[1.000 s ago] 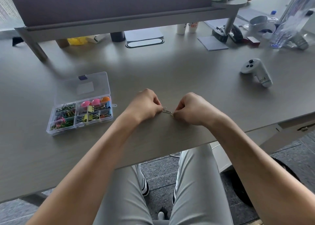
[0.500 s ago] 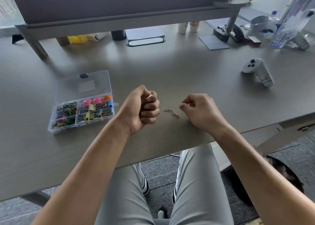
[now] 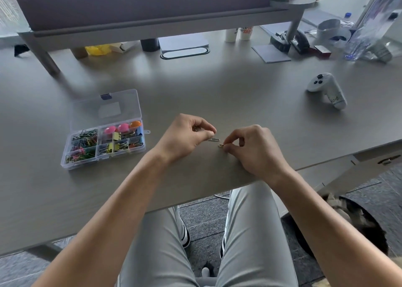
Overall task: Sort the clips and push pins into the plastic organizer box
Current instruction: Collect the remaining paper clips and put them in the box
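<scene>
White controller (image 3: 326, 90): handwritten label, illegible. Nothing else readable.

between the left hand (image 3: 187, 136) and the organizer box (image 3: 104, 143) the tabletop (image 3: 217, 91) is bare, so a hand can pass there without touching anything. the box stands open; its clear lid (image 3: 108, 107) lies flat behind it, so the compartments can be reached from above. two paper clips (image 3: 214, 139) lie in the narrow gap between the two hands, and the right hand (image 3: 250, 147) closes this gap on the right side. the white controller (image 3: 326, 90) lies well apart to the right. at the far edge, the shelf leg (image 3: 42, 54), cups (image 3: 239, 33) and a stapler (image 3: 289, 42) stand in the way.
</scene>
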